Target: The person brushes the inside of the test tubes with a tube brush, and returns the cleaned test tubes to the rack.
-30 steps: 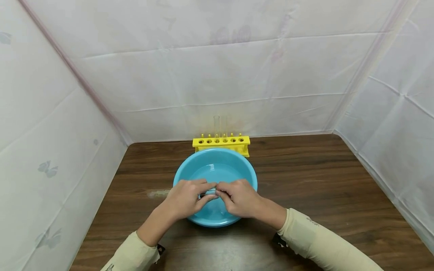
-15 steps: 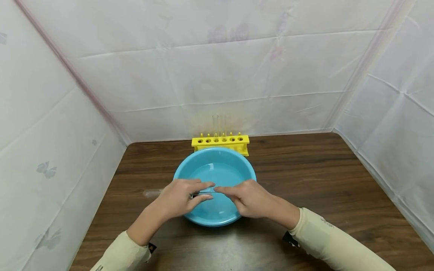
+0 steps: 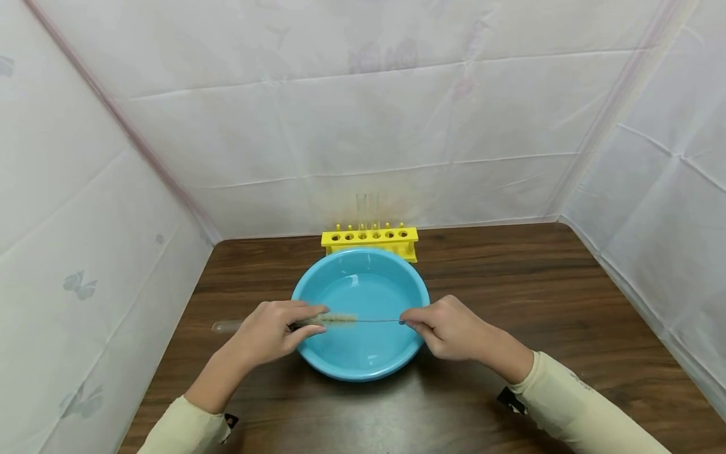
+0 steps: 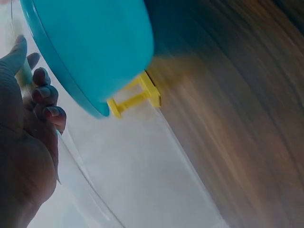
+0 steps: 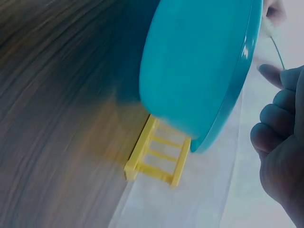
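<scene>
In the head view my left hand [image 3: 273, 331] grips a clear test tube [image 3: 225, 326], which lies nearly level with its rounded end out to the left. From the tube's mouth sticks a bristly test tube brush [image 3: 340, 319], part of it hidden by the fingers. My right hand [image 3: 456, 328] pinches the end of the brush's thin wire handle over the basin's right rim. Both hands are above a blue basin [image 3: 363, 372] of water. In the right wrist view the wire runs from thumb and forefinger toward the other hand.
Behind the basin stands a yellow test tube rack [image 3: 370, 238], with two clear test tubes [image 3: 362, 211] upright in it. Brown wood-grain table [image 3: 510, 284] surrounds the basin. White sheeting [image 3: 317, 126] closes in the back and sides.
My right hand has moved right, drawing the brush partly out of the tube, so its bristles now show. My left hand has shifted left with the tube.
</scene>
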{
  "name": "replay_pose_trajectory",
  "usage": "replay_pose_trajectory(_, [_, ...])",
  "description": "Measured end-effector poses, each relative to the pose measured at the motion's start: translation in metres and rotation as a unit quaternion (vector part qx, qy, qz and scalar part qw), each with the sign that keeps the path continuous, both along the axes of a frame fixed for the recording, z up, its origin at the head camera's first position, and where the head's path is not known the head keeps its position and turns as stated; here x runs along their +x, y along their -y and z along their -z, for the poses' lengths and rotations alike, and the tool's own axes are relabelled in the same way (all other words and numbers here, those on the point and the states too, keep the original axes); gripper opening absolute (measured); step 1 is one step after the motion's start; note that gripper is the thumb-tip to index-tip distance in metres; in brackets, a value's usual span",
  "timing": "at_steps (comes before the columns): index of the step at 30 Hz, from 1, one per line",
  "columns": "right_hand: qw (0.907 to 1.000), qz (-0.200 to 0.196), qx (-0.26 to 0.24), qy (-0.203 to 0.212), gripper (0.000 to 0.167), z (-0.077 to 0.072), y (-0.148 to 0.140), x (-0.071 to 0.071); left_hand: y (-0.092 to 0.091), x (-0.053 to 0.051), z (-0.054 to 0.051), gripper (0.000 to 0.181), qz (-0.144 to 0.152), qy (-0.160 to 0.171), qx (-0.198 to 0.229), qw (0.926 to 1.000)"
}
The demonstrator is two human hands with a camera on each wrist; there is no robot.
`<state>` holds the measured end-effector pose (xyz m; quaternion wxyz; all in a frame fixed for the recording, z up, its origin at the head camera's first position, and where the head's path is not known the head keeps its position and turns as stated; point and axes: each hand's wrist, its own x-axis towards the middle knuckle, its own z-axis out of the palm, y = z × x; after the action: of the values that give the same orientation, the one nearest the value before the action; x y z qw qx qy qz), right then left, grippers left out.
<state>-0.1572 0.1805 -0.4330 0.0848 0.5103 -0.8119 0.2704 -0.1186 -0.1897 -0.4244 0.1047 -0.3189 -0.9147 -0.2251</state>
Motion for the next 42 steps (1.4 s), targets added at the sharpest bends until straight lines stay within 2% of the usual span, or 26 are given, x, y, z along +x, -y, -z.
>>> replay_pose_trajectory(4, [0.9999,-0.002,-0.011,-0.004,0.015,0.001,-0.007,-0.001,0.008,0.000,-0.001,0.033,0.001,0.005,0.021,0.9998])
replay_pose_trajectory(10, [0.9996,0.003,-0.026,-0.010,0.016,0.002,-0.014,-0.003,0.008,-0.002,-0.004,0.029,0.005,-0.023,0.012,0.9997])
replay_pose_trajectory(15, [0.9991,0.029,-0.031,-0.004,0.017,0.004,-0.026,-0.007,0.019,0.001,-0.007,0.024,-0.022,-0.062,-0.003,0.9978])
replay_pose_trajectory(18, [0.9975,0.063,-0.030,0.007,0.016,0.005,-0.033,-0.009,0.029,0.003,-0.009,0.027,-0.044,-0.092,0.008,0.9948])
replay_pose_trajectory(21, [0.9960,0.087,-0.017,0.009,0.014,0.007,-0.037,-0.011,0.035,0.005,-0.009,0.030,-0.056,-0.105,0.023,0.9926])
replay_pose_trajectory(25, [0.9948,0.098,-0.021,-0.019,0.012,0.008,-0.036,-0.013,0.036,0.005,-0.008,0.029,-0.059,-0.107,0.024,0.9922])
replay_pose_trajectory(29, [0.9913,0.103,-0.046,-0.069,0.019,0.010,-0.033,-0.015,0.034,0.005,-0.009,0.029,-0.065,-0.114,0.025,0.9911])
replay_pose_trajectory(32, [0.9893,0.104,-0.049,-0.091,0.025,0.012,-0.028,-0.014,0.032,0.006,-0.012,0.030,-0.071,-0.120,0.027,0.9899])
replay_pose_trajectory(37, [0.9903,0.111,-0.011,-0.084,0.018,0.015,-0.012,-0.011,0.028,0.009,-0.023,0.030,-0.078,-0.135,0.042,0.9869])
replay_pose_trajectory(39, [0.9901,0.118,0.008,-0.075,0.018,0.015,-0.004,-0.010,0.025,0.009,-0.028,0.031,-0.078,-0.139,0.059,0.9855])
replay_pose_trajectory(42, [0.9883,0.136,0.031,-0.062,0.020,0.012,0.004,-0.008,0.020,0.010,-0.038,0.034,-0.068,-0.126,0.105,0.9841])
